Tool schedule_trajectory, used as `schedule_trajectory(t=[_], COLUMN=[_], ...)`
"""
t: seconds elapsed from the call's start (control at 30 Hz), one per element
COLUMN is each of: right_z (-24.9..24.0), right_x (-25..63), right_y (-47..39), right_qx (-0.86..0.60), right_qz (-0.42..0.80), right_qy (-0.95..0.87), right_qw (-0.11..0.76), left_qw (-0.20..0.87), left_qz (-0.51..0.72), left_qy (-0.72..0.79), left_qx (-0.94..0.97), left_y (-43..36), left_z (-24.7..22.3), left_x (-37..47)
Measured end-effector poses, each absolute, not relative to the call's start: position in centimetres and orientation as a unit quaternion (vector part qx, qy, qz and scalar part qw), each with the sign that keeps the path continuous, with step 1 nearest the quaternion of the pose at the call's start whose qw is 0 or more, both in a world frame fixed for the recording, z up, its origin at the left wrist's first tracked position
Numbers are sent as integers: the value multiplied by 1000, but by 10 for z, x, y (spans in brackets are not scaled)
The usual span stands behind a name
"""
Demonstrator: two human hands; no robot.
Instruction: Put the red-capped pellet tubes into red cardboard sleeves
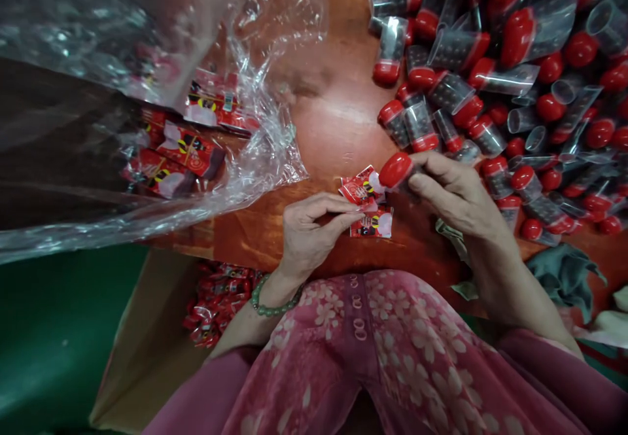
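My left hand [311, 229] pinches the edge of a thin red printed wrapper [367, 207] between thumb and fingertips. Just beyond and below it, more red printed wrappers [379, 224] with a yellow and black figure lie on the wooden table [333, 127]. In my right hand [454, 193] is a small container, its rounded red cap [395, 170] pointing left toward the wrapper; my fingers hide most of its body. The two hands are close together near the table's front edge.
Many clear containers with red caps [456, 49] are heaped at the right. A clear plastic bag [275, 140] with stacked printed wrappers [189, 147] spreads over the left. Below the edge, a cardboard box [147, 330] holds red wrapped pieces [220, 297]. Dark green cloth [564, 275] lies lower right.
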State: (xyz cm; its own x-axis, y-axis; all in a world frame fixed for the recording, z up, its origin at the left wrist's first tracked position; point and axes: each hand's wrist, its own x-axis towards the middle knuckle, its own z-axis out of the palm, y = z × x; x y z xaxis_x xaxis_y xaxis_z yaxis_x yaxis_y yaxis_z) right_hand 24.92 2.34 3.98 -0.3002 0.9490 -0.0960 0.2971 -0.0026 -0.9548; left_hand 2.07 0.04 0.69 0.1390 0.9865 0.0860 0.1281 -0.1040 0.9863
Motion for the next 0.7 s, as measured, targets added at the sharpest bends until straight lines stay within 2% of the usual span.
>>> schedule_trajectory(t=[0.3, 0.7], right_z=[63, 78], right_x=[251, 247], right_y=[5, 7], right_qx=[-453, -403], right_qz=[394, 328], right_qy=[-753, -852], right_qw=[267, 74], left_qw=[465, 445], left_qz=[444, 404], left_qy=[466, 406], left_qx=[608, 689], left_y=[-1, -9], left_z=[12, 9], left_x=[15, 12])
